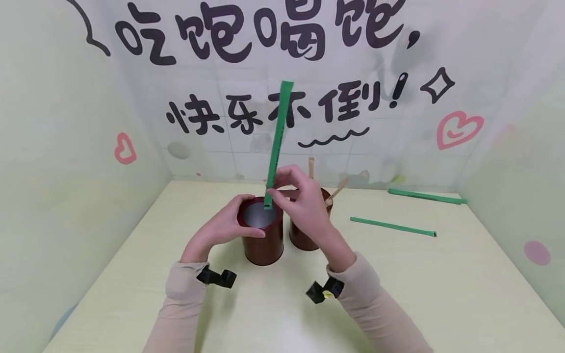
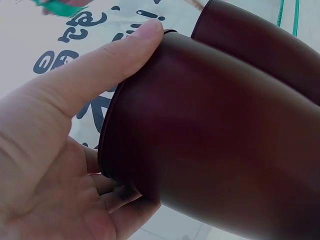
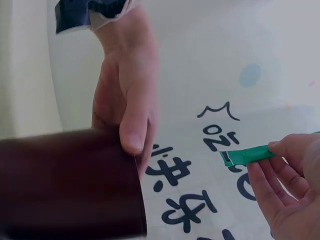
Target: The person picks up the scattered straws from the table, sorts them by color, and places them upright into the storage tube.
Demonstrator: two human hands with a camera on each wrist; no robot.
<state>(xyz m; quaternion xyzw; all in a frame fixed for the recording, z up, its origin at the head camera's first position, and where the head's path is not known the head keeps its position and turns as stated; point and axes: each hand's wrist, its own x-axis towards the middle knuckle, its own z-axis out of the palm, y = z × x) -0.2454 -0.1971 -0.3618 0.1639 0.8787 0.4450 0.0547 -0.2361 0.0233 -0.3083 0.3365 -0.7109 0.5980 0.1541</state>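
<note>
A dark red can (image 1: 263, 245) with a grey inside stands upright on the table. My left hand (image 1: 224, 223) grips it near the rim, the thumb (image 2: 115, 62) along the near side and the fingers around the other side. Above the can's mouth, my right hand (image 1: 304, 201) pinches a long, narrow green packet (image 1: 278, 135) near its lower end. The packet stands nearly upright, its top leaning slightly right. Its lower end (image 3: 227, 159) appears at or just over the opening; whether it touches the rim I cannot tell.
Just right of the gripped can is a second dark red can (image 1: 304, 238) with thin wooden sticks (image 1: 311, 168) poking out, partly hidden by my right hand. Two more green packets lie on the table's right side, a nearer packet (image 1: 393, 226) and a farther packet (image 1: 425, 196). A printed wall (image 1: 247, 162) closes the back.
</note>
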